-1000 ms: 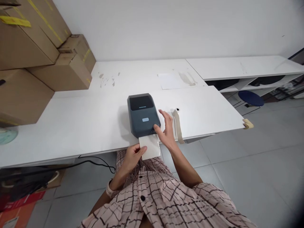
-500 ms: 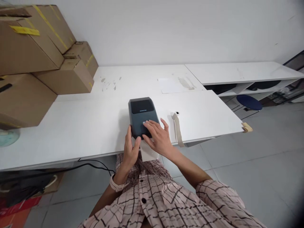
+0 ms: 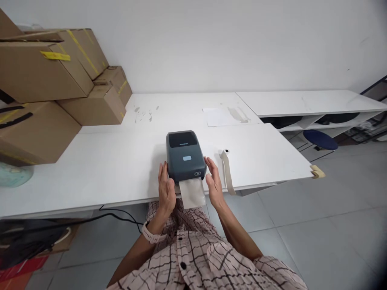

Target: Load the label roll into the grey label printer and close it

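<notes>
A dark grey-blue label printer (image 3: 184, 157) sits at the front of the white table, its lid down. From its front slot a pale strip of label paper (image 3: 192, 195) hangs past the table edge. My left hand (image 3: 167, 191) lies along the printer's left side, fingers stretched forward. On the other side, my right hand (image 3: 214, 183) is at the front right corner, with its fingers extended along the wall of the printer. Neither hand wraps round it. To the right, a small paper roll (image 3: 225, 152) trails a loose strip towards the edge.
Cardboard boxes (image 3: 99, 105) are stacked at the left of the table (image 3: 121, 161). A white sheet (image 3: 216, 117) lies behind the printer on the right. Beyond the right end is a blue stool (image 3: 320, 139). A black cable (image 3: 105, 216) runs below the front edge.
My right hand has moved off the top of the printer to its right side, uncovering the light button and front edge. My left hand stays at the left side. The view has shifted slightly.
</notes>
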Demonstrator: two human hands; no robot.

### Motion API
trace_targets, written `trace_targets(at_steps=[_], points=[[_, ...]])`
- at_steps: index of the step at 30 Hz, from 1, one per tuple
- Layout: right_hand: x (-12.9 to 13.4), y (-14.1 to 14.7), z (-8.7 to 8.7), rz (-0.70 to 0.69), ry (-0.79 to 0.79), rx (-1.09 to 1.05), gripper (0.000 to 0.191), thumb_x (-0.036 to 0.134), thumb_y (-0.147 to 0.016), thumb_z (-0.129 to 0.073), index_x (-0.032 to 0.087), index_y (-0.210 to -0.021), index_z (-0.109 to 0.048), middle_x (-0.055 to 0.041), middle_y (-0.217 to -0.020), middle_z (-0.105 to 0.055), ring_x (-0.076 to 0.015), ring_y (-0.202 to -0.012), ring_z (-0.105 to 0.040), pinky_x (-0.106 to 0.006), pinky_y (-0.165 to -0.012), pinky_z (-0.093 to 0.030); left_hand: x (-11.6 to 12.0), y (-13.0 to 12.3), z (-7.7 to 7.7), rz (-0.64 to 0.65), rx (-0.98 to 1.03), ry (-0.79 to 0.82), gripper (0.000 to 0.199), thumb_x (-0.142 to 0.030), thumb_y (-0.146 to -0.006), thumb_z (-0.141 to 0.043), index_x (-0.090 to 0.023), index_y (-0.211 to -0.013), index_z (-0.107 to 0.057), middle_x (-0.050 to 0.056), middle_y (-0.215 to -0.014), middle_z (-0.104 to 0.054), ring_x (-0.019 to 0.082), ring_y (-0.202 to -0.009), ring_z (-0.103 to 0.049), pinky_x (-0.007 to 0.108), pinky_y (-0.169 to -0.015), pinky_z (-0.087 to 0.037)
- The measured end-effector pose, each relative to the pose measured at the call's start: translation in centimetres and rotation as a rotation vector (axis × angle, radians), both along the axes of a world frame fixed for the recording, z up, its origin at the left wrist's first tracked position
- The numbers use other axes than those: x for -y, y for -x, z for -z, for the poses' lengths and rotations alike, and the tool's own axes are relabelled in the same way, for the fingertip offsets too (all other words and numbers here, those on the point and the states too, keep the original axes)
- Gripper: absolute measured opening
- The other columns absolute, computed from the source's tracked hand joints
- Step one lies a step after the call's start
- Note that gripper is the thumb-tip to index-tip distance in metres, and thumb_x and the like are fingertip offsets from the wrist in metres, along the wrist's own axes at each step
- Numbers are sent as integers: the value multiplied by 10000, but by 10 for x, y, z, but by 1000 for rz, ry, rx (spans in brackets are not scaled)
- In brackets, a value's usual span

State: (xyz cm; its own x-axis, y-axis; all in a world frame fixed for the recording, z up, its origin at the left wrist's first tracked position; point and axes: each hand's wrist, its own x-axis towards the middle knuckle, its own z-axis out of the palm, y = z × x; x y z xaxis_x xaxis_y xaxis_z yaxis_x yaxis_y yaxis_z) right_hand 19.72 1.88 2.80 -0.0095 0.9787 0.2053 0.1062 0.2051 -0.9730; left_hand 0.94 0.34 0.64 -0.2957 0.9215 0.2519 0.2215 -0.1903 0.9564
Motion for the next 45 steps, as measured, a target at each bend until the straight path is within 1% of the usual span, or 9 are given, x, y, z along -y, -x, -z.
trace_targets(at_steps=[6, 10, 15, 19, 23, 29, 36, 42, 45], points=[[-59, 3, -60, -40, -185, 147, 656, 670, -1064, -334, 396, -1658, -284, -8, -1759, -306, -294, -1648, -229, -577, -1349, -159, -60, 26, -42, -118, 51, -50, 515, -536, -1010, -534, -241, -1416, -649, 121, -1471, -640, 276, -1364, -587, 429, -1131, -485], [-129, 21, -97, 37, -250, 319, 761, 719, -1040, -280, 340, -1692, -180, -50, -1774, -262, -350, -1662, -151, -639, -1331, -80, -97, 37, -45, -105, -191, 200, 489, -378, -888, -668, -211, -1348, -674, 128, -1234, -684, 237, -1001, -654, 368, -859, -533], [-194, 35, -117, 64, -365, 472, 829, 702, -1021, -323, 246, -1688, -135, -121, -1769, -243, -395, -1646, -160, -688, -1290, -145, -104, 33, -43, -44, -388, 388, 632, -375, -840, -691, -203, -1441, -598, 48, -902, -635, 208, -749, -590, 311, -666, -449], [-188, 39, -109, 37, -541, 612, 650, 518, -1030, -431, 239, -1613, -360, -125, -1717, -367, -373, -1598, -287, -622, -1280, -251, -104, 35, -47, 23, -436, 428, 723, -299, -809, -674, -191, -1509, -528, 22, -789, -628, 235, -723, -611, 316, -639, -429], [-175, 43, -82, -391, -302, 887, 527, 349, -960, -565, 227, -1472, -568, -147, -1402, -699, -384, -1314, -628, -585, -1119, -466, -108, 37, -46, 56, -446, 417, 801, -191, -752, -646, -200, -1536, -487, 0, -735, -604, 242, -692, -614, 318, -630, -430], [-193, 57, -55, -661, -81, 1051, 888, 396, -615, -913, 237, -1439, -622, -159, -1299, -761, -445, -1198, -714, -577, -1026, -539, -110, 35, -36, 42, -365, 383, 817, -166, -752, -604, -188, -1558, -474, 1, -733, -582, 243, -700, -610, 325, -639, -438], [-192, 39, -75, -868, -114, 874, 1110, 473, -624, -907, 248, -1601, -433, -146, -1363, -710, -386, -1194, -703, -539, -982, -579, -109, 35, -29, 29, -301, 353, 822, -138, -732, -599, -196, -1547, -508, 11, -777, -619, 236, -725, -617, 332, -679, -459], [-178, -35, -113, -712, -188, 522, 1081, 460, -728, -870, 275, -1653, -342, -90, -1243, -699, -296, -1047, -690, -468, -951, -578, -110, 35, -29, 31, -260, 339, 815, -127, -734, -612, -170, -1543, -520, -12, -723, -521, 215, -711, -563, 344, -707, -451], [-187, -77, -115, -531, -182, 507, 1105, 365, -711, -876, 265, -1661, -320, -93, -1248, -681, -279, -1076, -660, -439, -973, -555, -109, 36, -28, 63, -229, 368, 836, -148, -771, -607, -180, -1593, -455, -23, -729, -490, 197, -689, -529, 336, -695, -426]])
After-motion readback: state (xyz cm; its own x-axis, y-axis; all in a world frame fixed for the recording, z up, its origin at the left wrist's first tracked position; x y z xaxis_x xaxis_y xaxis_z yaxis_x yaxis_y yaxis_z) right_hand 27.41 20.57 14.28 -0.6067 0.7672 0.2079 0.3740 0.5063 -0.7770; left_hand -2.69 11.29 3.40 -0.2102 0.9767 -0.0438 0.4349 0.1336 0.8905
